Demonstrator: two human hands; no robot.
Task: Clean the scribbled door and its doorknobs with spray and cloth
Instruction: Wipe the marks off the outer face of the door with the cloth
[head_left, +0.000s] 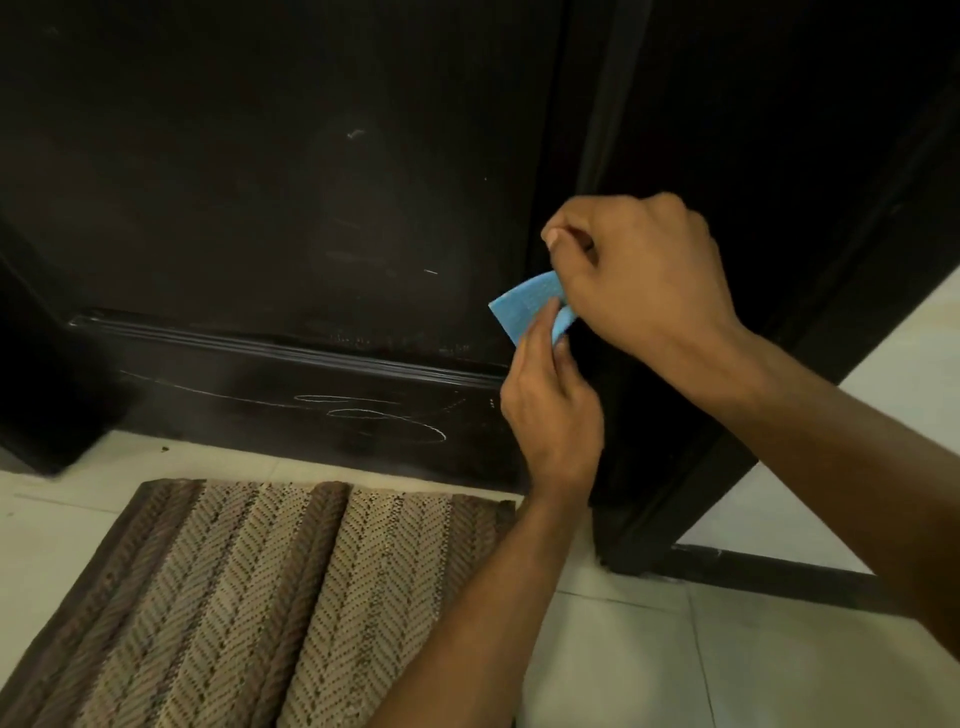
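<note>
A dark brown door (260, 182) fills the upper view. White chalk-like scribbles (384, 415) loop across its bottom rail, and fainter marks show higher up. A small blue cloth (524, 304) is held in front of the door's right edge. My right hand (639, 275) grips the cloth from above with curled fingers. My left hand (550, 410) reaches up from below and pinches the cloth's lower edge. No doorknob or spray bottle is in view.
A striped brown and beige doormat (270, 597) lies on the pale tiled floor (649, 665) before the door. The dark door frame (675, 467) stands at the right, with a dark threshold strip (779, 571) running off to the right.
</note>
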